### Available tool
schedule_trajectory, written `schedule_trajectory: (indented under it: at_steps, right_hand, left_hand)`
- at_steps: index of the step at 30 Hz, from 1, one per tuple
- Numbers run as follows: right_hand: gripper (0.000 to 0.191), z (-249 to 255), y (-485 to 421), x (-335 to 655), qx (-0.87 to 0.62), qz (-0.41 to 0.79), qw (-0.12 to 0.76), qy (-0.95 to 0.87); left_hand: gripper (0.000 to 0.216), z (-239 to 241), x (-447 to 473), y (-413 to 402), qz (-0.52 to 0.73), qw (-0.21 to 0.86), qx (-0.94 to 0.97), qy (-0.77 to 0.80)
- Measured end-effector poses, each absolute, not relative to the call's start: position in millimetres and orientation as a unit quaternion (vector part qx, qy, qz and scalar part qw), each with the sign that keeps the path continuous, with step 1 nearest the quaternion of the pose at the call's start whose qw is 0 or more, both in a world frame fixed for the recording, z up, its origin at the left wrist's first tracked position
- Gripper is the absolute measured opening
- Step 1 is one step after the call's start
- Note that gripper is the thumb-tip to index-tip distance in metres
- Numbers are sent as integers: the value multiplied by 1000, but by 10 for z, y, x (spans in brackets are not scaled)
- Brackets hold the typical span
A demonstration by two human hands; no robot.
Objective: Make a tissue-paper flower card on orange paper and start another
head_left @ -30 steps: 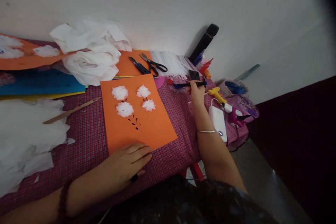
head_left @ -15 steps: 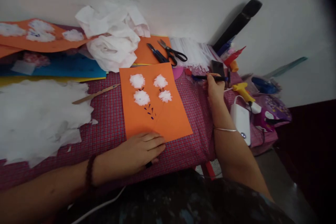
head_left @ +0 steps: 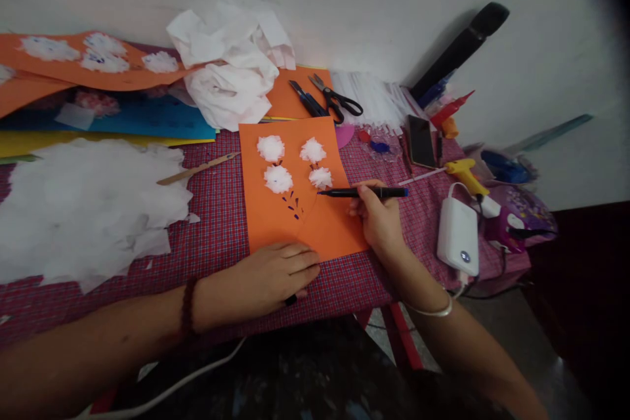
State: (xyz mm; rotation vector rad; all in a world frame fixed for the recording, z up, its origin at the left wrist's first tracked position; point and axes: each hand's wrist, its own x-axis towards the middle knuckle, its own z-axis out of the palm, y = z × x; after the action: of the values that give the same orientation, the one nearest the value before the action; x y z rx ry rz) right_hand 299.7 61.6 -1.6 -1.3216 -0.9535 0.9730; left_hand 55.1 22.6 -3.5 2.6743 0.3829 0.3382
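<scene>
An orange sheet of paper (head_left: 270,223) lies on the checked cloth, bearing several white paper puffs such as this upper-left one (head_left: 271,147). Small dark dashes (head_left: 291,205) are marked below the left puffs. My left hand (head_left: 275,279) rests flat across the sheet's lower edge, fingers stretched out; a small black item, which I cannot make out, shows by its fingers. In my right hand (head_left: 381,216) is a black marker pen (head_left: 349,193), pinched between thumb and fingers. Its tip points left, at or just over the paper below the right-hand puffs.
White tissue pieces (head_left: 93,210) pile up at left, beside a wooden stick (head_left: 197,169). Crumpled tissue (head_left: 231,88), a cutter (head_left: 306,100) and scissors (head_left: 339,102) lie at the back. A phone (head_left: 420,141), yellow glue gun (head_left: 465,176) and white power bank (head_left: 457,236) are at right.
My right hand has brought the marker pen leftward and down from the table's right side to the orange sheet. The left hand stays on the paper's edge; the view has shifted slightly.
</scene>
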Motion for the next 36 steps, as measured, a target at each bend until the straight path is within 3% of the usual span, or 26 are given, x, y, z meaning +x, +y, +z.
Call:
schedule_trajectory:
  at_steps: [7,25,36]
  right_hand:
    - [15,-85,610,3004,-584,359,581,-439]
    - [13,-48,630,3019,-569,395,605,-392]
    - [13,-80,637,2981,-561,364,558,-491]
  left_hand:
    - [34,-47,543,223,138,210,958,135]
    - [34,-69,532,223,128,213,959,135]
    - [35,-70,543,214,115,196,964,142]
